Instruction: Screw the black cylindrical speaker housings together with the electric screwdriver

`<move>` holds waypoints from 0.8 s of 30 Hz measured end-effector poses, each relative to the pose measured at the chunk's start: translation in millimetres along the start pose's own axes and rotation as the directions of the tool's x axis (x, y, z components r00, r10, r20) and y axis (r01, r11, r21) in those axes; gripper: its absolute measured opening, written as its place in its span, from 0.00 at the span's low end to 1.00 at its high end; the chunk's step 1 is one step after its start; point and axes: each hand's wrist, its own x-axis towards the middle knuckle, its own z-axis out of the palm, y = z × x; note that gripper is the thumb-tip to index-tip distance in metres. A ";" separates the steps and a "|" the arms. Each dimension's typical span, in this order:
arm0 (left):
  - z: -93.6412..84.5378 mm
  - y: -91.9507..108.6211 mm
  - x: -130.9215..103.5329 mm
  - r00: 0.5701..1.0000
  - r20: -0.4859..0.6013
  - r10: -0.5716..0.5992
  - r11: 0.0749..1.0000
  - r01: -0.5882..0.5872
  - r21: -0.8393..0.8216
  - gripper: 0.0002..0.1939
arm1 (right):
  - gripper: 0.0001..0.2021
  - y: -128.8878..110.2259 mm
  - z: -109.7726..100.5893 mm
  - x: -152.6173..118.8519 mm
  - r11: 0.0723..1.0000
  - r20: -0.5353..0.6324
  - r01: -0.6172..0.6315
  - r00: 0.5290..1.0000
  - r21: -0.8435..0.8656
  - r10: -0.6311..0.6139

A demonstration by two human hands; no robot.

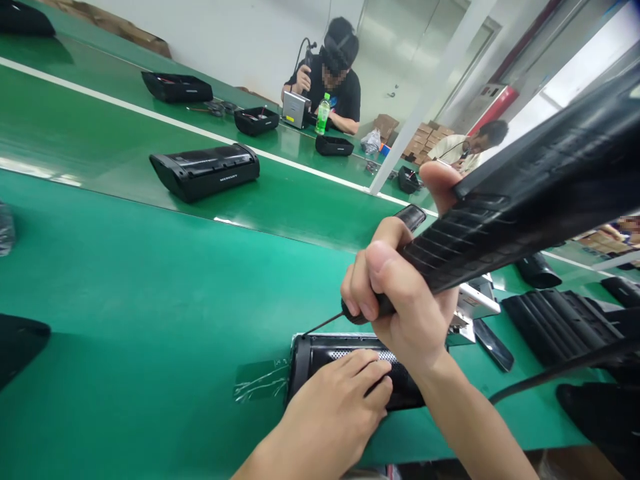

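A black housing (pixel 330 351) with a perforated panel lies on the green table, on a sheet of clear plastic film (pixel 265 382) that sticks out at its left end. My left hand (pixel 345 393) lies over the housing's front, fingers bent and gripping it. Wrapped round a black electric screwdriver (pixel 500 193), my right hand (pixel 400 287) holds the tool tilted above the housing. Its thin bit points down and left, and the tip meets the housing's upper left corner. The left palm's underside is hidden.
Another black housing (pixel 210 172) sits beyond on the green bench, with open black shells (pixel 177 87) farther back. Black panels (pixel 560 320) are stacked at right beside a metal device (pixel 477 303) and a cable (pixel 555 367). A co-worker (pixel 350 93) sits opposite.
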 end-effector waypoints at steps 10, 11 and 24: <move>-0.5 0.1 0.2 0.997 0.081 -0.005 0.999 0.008 -0.039 0.08 | 0.40 -19.0 5.9 2.3 0.995 -0.063 -0.057 0.997 -0.079 0.052; -1.2 0.3 0.3 0.997 0.076 -0.007 0.999 0.009 -0.035 0.08 | 0.39 -19.3 6.3 1.6 0.994 -0.061 -0.064 0.996 -0.088 0.059; -0.4 1.1 -0.1 0.998 0.065 0.013 1.000 -0.012 -0.007 0.07 | 0.27 -12.4 10.8 2.2 0.994 -0.028 -0.055 0.998 -0.097 0.052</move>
